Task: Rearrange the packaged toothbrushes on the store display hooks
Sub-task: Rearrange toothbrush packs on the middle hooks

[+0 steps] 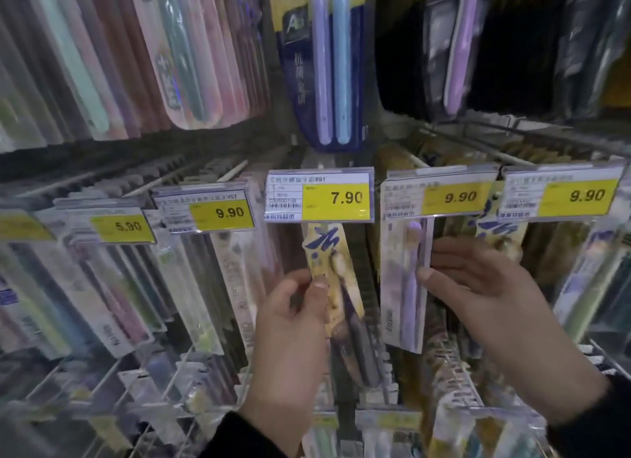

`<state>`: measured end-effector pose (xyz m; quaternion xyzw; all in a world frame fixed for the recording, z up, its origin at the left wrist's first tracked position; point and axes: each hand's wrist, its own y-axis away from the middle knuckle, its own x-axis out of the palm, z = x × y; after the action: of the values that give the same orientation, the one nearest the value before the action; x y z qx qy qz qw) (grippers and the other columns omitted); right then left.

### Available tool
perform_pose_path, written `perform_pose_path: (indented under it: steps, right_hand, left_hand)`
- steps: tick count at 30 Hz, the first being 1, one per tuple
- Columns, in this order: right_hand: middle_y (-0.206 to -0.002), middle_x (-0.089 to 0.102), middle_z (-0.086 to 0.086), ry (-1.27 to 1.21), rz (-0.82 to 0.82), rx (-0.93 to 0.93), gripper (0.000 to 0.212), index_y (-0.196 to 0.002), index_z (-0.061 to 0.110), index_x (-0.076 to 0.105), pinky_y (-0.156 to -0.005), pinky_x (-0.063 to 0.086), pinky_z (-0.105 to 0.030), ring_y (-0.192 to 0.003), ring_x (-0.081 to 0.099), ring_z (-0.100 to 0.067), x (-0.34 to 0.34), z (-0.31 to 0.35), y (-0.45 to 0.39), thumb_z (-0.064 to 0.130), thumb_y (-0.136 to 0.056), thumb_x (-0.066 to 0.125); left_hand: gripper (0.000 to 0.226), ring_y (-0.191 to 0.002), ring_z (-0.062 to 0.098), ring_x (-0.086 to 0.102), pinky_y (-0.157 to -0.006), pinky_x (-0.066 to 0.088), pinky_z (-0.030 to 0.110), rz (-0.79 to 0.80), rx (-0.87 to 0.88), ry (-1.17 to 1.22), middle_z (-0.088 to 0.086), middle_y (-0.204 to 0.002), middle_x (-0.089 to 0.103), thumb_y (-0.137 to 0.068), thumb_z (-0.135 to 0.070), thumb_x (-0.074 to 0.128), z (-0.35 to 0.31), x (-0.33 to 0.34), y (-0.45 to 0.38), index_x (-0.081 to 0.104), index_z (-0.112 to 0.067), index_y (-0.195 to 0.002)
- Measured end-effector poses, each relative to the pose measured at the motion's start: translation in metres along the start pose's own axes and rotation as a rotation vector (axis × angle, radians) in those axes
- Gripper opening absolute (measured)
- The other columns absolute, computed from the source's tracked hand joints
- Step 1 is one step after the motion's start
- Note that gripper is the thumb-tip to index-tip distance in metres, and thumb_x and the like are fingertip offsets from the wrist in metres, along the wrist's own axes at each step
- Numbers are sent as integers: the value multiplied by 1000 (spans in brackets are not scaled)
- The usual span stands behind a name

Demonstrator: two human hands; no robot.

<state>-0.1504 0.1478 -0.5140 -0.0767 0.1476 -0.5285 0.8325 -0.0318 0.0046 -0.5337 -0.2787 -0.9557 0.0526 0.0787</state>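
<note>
My left hand (290,341) pinches a yellow toothbrush pack with blue lettering (336,287) that hangs below the 7.90 price tag (319,194). My right hand (485,293) holds the edge of a white pack with a purple toothbrush (404,283), thumb on its front and fingers behind it. That pack hangs under a 9.90 tag (440,196). Another yellow pack (496,232) shows behind my right fingers.
Rows of packaged toothbrushes hang on metal hooks (478,147) to the left, right, above and below. Price tags marked 5.90 (119,223) and 9.90 (211,211) stick out at the left. A dark blue two-brush pack (324,65) hangs overhead.
</note>
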Motion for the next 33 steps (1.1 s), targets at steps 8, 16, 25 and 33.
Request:
perform_pose_path:
  steps: [8,16,25,33]
  right_hand:
    - [-96,78,10,13,-31,-8,11,-101,24,75,-75,50,-9,-86,69,4,8,8,-6,18,-93,69]
    - [-88,82,5,-141,6,-12,32,-80,25,82,-77,61,-22,-83,76,-7,6,10,3,10,-97,61]
    - [-83,81,8,-128,211,152,30,-75,37,82,-72,61,-22,-79,77,-9,30,10,38,17,-89,66]
    - [-87,80,6,46,203,46,21,-87,27,80,-86,62,-38,-82,74,-12,59,8,28,20,-96,63]
  left_hand:
    - [22,-51,-7,52,-64,42,25,41,58,-23,-21,-53,60,-98,-21,55,-3,-18,12,71,-25,-84]
    - [32,-40,0,45,-43,38,10,-31,53,34,-12,-50,59,-97,-4,54,14,-36,24,68,-20,-73]
    - [34,-37,2,48,-47,41,24,-121,82,-36,-9,-49,60,-92,-11,62,12,-68,29,76,-35,-72]
    - [32,-37,-1,47,-42,37,9,-152,86,-8,-12,-48,62,-91,-9,63,8,-62,26,77,-32,-72]
